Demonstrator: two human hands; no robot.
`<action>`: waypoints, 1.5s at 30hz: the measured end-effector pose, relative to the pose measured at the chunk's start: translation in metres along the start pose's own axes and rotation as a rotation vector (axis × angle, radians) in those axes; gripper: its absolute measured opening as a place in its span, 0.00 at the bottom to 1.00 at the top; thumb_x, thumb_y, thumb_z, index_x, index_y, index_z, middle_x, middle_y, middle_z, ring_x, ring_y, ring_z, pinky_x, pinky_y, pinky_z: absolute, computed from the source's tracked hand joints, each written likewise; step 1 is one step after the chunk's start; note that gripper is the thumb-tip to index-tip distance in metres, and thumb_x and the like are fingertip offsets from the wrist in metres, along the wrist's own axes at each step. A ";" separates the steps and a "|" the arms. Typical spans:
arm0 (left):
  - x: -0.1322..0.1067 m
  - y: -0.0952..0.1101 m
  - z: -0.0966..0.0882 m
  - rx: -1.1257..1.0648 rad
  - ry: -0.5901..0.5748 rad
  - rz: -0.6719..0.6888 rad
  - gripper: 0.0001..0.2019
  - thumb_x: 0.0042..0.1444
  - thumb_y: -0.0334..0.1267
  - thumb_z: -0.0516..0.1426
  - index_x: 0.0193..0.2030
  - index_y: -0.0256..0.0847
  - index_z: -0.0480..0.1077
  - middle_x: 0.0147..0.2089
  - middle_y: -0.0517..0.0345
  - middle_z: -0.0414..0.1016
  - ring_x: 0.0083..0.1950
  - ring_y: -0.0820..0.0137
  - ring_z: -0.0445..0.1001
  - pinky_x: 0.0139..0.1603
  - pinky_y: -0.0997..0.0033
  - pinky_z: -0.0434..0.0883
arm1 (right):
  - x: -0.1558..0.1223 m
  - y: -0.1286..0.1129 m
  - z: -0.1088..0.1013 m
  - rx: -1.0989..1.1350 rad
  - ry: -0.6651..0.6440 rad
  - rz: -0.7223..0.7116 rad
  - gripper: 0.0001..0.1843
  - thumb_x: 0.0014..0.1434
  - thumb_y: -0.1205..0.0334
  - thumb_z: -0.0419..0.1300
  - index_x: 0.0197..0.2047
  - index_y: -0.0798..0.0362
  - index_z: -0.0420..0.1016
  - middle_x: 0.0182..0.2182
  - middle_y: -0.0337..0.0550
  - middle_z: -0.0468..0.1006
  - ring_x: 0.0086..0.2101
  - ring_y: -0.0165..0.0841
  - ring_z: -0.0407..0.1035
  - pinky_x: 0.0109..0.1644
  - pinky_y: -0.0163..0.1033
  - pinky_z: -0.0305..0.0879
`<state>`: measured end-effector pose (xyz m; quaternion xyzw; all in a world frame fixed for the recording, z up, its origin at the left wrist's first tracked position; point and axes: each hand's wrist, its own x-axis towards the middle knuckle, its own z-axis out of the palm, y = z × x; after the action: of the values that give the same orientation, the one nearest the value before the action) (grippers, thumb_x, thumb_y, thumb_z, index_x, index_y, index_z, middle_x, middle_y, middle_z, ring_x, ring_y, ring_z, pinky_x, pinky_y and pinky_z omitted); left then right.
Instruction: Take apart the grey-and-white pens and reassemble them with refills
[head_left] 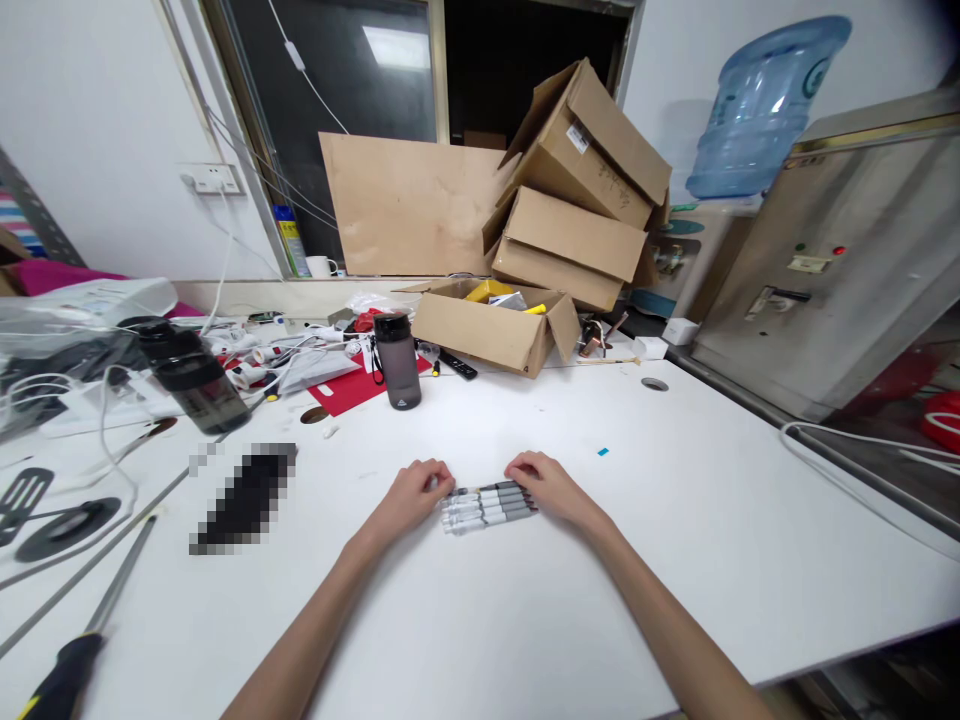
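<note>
A row of several pens (487,510) with white and grey barrels lies side by side on the white table, in front of me. At the row's left end is my left hand (412,497), its thumb and fingertips pinched together at the far pens. My right hand (553,486) is curled over the opposite end, with fingers closed at the dark tips of the same pens. The fingertips partly cover both ends of the far pens, so I cannot tell whether any is lifted.
A grey bottle (397,362) and an open cardboard box (487,328) stand behind the pens. To the left are a dark bottle (193,378), a pixelated dark object (247,500) and a screwdriver (112,590). A small blue piece (603,452) lies right of the pens.
</note>
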<state>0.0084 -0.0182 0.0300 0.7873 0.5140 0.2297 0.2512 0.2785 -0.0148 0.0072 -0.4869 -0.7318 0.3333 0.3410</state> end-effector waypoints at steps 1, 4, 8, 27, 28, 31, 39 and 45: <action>0.000 0.002 0.001 0.006 0.016 0.002 0.14 0.64 0.45 0.51 0.35 0.45 0.74 0.33 0.58 0.75 0.40 0.62 0.70 0.41 0.66 0.64 | 0.000 0.000 0.002 -0.001 0.008 -0.002 0.13 0.65 0.57 0.54 0.38 0.50 0.80 0.39 0.42 0.81 0.42 0.38 0.71 0.48 0.41 0.64; -0.001 0.003 0.004 -0.001 0.042 0.015 0.13 0.63 0.44 0.50 0.34 0.44 0.73 0.32 0.58 0.74 0.38 0.63 0.70 0.39 0.66 0.63 | 0.002 0.002 0.008 0.011 0.028 -0.015 0.15 0.66 0.57 0.52 0.39 0.50 0.80 0.40 0.43 0.81 0.44 0.39 0.71 0.50 0.41 0.63; 0.002 -0.003 0.013 -0.076 0.107 0.003 0.10 0.62 0.42 0.52 0.37 0.44 0.73 0.35 0.57 0.75 0.39 0.62 0.71 0.41 0.65 0.65 | 0.006 0.004 0.016 0.029 0.059 -0.023 0.15 0.67 0.57 0.51 0.40 0.50 0.80 0.40 0.43 0.80 0.44 0.38 0.70 0.52 0.42 0.62; 0.005 0.018 0.062 -0.500 0.353 -0.237 0.19 0.66 0.44 0.49 0.60 0.42 0.68 0.64 0.48 0.71 0.66 0.59 0.66 0.67 0.56 0.60 | 0.016 -0.002 0.049 0.492 0.272 0.031 0.13 0.62 0.54 0.54 0.42 0.49 0.78 0.46 0.45 0.81 0.50 0.39 0.73 0.60 0.44 0.65; 0.005 0.019 0.061 -0.543 0.363 -0.247 0.18 0.66 0.44 0.49 0.58 0.43 0.69 0.64 0.50 0.72 0.65 0.59 0.67 0.67 0.58 0.61 | 0.017 -0.002 0.050 0.534 0.285 0.034 0.13 0.62 0.54 0.55 0.42 0.50 0.78 0.47 0.46 0.81 0.51 0.39 0.73 0.60 0.45 0.65; 0.007 0.019 0.059 -0.644 0.410 -0.256 0.18 0.65 0.44 0.49 0.56 0.44 0.72 0.64 0.53 0.73 0.65 0.60 0.68 0.66 0.60 0.63 | 0.018 -0.001 0.051 0.654 0.310 0.037 0.13 0.61 0.53 0.56 0.41 0.50 0.78 0.47 0.47 0.81 0.52 0.39 0.73 0.62 0.46 0.66; 0.050 -0.012 0.056 -0.733 0.479 -0.166 0.17 0.63 0.45 0.51 0.51 0.43 0.74 0.62 0.52 0.75 0.65 0.61 0.70 0.66 0.59 0.65 | 0.049 -0.004 0.040 0.750 0.343 0.031 0.11 0.57 0.56 0.58 0.39 0.50 0.79 0.46 0.47 0.82 0.52 0.40 0.74 0.63 0.49 0.67; 0.107 -0.029 0.043 -0.774 0.502 -0.092 0.15 0.61 0.43 0.51 0.48 0.40 0.74 0.60 0.49 0.77 0.64 0.63 0.72 0.68 0.59 0.64 | 0.107 0.005 0.028 0.764 0.393 0.001 0.10 0.56 0.56 0.58 0.38 0.51 0.77 0.43 0.46 0.82 0.49 0.39 0.76 0.61 0.48 0.69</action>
<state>0.0543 0.0837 -0.0105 0.5322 0.4698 0.5767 0.4043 0.2260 0.0826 0.0066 -0.3801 -0.4765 0.4814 0.6299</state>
